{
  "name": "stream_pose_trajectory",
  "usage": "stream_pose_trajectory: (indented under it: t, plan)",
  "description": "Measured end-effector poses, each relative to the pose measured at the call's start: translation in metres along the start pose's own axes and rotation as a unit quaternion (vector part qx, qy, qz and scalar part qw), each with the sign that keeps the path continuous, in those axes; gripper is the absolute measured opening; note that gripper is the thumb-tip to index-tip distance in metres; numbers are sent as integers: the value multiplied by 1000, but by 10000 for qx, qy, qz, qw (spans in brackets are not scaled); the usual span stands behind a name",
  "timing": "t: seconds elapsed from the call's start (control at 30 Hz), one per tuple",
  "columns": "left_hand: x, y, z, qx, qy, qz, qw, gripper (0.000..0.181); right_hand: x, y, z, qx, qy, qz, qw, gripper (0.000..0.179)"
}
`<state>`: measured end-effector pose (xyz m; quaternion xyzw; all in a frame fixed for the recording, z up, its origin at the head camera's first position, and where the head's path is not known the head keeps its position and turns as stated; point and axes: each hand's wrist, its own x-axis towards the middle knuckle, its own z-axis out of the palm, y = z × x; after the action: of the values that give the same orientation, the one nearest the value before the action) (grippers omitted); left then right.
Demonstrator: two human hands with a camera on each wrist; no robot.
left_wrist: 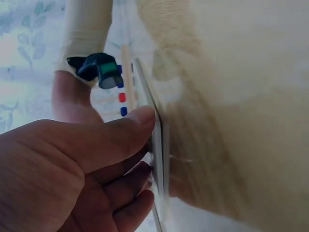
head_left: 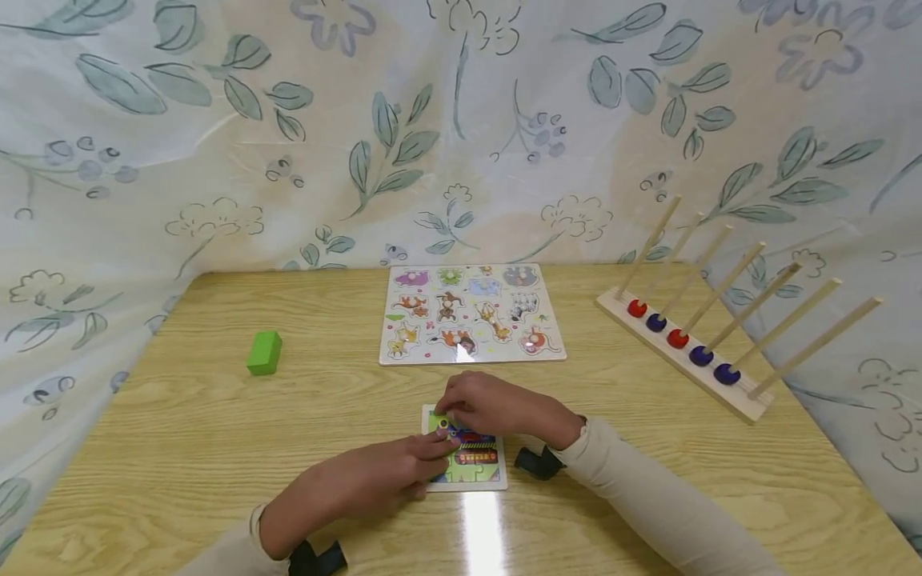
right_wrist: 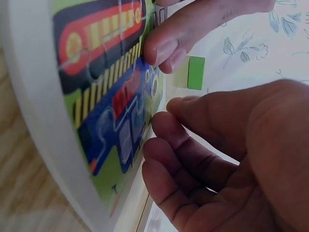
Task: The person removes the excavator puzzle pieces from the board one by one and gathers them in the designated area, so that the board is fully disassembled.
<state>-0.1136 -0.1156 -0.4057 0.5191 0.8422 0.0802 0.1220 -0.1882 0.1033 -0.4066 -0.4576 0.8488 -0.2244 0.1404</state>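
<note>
A small framed jigsaw puzzle (head_left: pixel 484 474) lies on the table, its pieces showing a red and yellow track and a blue body on green. My left hand (head_left: pixel 382 476) reaches over its left side, index and middle fingers extended onto the picture. In the left wrist view the thumb (left_wrist: pixel 140 118) touches the puzzle's edge (left_wrist: pixel 158 130). At the far left corner, my right hand (head_left: pixel 497 406) rests its bent fingertips on the puzzle. The right wrist view shows thumb and index tips close together there, with no loose piece visible between them.
A pegged animal board (head_left: pixel 471 312) lies beyond the puzzle. Far left stands a green block (head_left: pixel 265 353). On the right is a wooden rack (head_left: pixel 684 352) with upright pegs and red and blue beads. A floral cloth (head_left: pixel 461 144) hangs behind the table (head_left: pixel 324 400).
</note>
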Motion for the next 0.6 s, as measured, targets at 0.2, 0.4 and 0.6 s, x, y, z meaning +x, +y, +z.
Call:
stream_pose_trajectory:
  t: [0.2,0.4,0.6]
  plan:
    - [0,3,3,-58,25,-162,9998,43,4,-4,0,-253,-53,70,9996,20]
    - [0,3,4,-14,4,-150,9999,43,8,-4,2,-351,-52,118,9993,22]
    - [0,3,3,-109,26,-270,9996,40,10,-7,2,-391,-42,248,9989,21]
